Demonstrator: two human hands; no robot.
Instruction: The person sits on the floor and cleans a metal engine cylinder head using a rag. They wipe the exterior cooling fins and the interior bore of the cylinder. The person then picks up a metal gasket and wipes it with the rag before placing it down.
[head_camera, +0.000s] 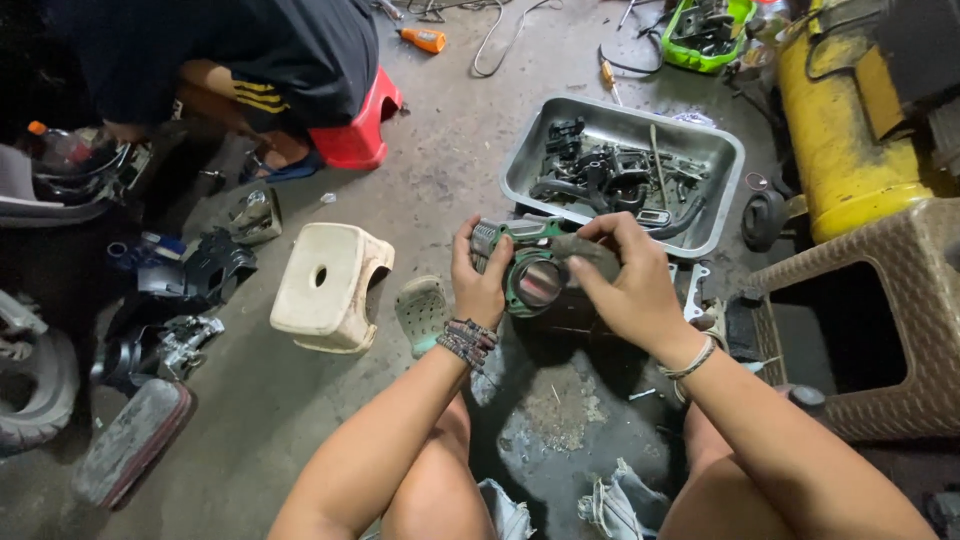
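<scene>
1. Holding an engine cylinder (530, 272) above the concrete floor (450, 150), left hand (478, 283) closed round its side; right hand (625, 285) presses a grey rag (588, 250) to its top; wiping seems under way; turning the part likely follows.
2. Metal tray (722, 170) just behind holds dark engine parts; green tub (740, 15), far off, holds tools.

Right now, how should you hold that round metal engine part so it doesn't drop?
Grip the engine part by its ribbed outer sides, one hand from each side. The left hand already cups the left edge, and the right hand covers the right. The open hole faces up, so stay off the smooth inside.
</scene>
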